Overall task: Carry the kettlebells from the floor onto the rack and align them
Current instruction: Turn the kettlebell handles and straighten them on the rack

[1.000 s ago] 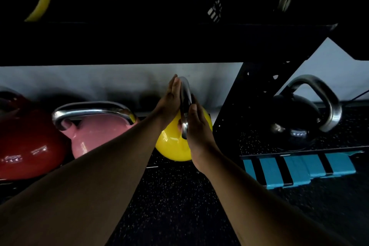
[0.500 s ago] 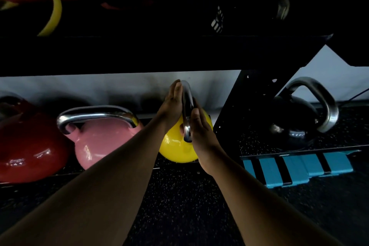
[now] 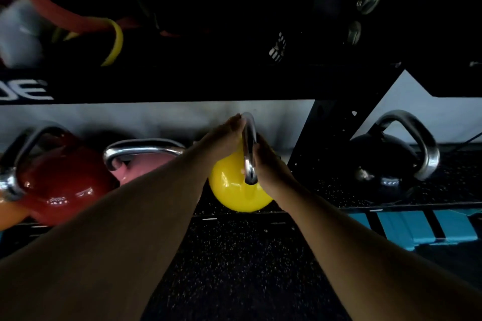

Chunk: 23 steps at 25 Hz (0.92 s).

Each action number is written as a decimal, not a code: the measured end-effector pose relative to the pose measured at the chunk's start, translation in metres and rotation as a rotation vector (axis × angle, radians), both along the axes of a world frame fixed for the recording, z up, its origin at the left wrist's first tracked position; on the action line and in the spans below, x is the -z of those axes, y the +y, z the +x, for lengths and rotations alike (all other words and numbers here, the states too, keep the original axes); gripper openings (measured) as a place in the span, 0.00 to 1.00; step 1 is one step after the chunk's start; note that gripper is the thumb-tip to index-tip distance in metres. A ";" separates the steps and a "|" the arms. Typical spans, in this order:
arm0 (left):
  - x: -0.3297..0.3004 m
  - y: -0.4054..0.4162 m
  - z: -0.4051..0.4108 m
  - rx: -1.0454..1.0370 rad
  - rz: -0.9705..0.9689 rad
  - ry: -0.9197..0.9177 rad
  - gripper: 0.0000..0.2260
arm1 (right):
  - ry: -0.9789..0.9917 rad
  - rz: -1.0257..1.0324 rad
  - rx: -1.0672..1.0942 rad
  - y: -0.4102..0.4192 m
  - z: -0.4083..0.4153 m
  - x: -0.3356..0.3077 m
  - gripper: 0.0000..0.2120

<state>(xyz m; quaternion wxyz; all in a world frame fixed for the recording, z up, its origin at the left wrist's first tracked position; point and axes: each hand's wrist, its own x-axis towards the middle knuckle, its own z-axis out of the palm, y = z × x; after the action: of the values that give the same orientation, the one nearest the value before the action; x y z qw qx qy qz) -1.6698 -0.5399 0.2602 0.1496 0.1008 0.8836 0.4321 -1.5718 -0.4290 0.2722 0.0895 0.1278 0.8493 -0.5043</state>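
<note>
A yellow kettlebell [image 3: 234, 190] with a chrome handle sits on the lowest rack shelf [image 3: 260, 212], its handle turned edge-on to me. My left hand [image 3: 221, 138] presses flat against the handle's left side. On the handle's right side lies my right hand [image 3: 271, 167], fingers along it. Left of it stand a pink kettlebell [image 3: 140, 164] and a red kettlebell [image 3: 62, 185]. A black kettlebell [image 3: 378, 161] rests on the floor to the right, beyond the rack's upright.
The black rack upright [image 3: 328, 138] slants between the yellow and black kettlebells. The upper shelf [image 3: 182, 83] overhangs, holding red and yellow bands [image 3: 114, 41] and dark gear. A blue striped step [image 3: 422, 227] lies at right. Speckled black floor [image 3: 247, 268] lies below.
The view has tilted upward, showing more of the upper shelf. Both hands stay clamped on the yellow kettlebell's handle, which has hardly moved.
</note>
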 end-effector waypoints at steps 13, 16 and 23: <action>-0.033 -0.193 0.049 -0.036 -0.674 0.455 0.21 | 0.286 0.852 -0.417 -0.106 -0.030 -0.035 0.31; -0.024 -0.243 0.044 -0.048 -0.625 0.432 0.21 | 0.276 0.877 -0.444 -0.159 -0.039 -0.025 0.30; 0.002 -0.253 0.041 -0.171 -0.181 0.084 0.25 | 0.186 0.740 -0.339 -0.185 -0.051 -0.006 0.39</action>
<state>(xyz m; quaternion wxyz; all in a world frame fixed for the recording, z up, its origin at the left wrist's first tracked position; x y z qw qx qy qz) -1.6291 -0.7927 0.2583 0.0834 0.0292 0.9299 0.3571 -1.6228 -0.6143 0.2780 0.0422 -0.0363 0.9867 -0.1527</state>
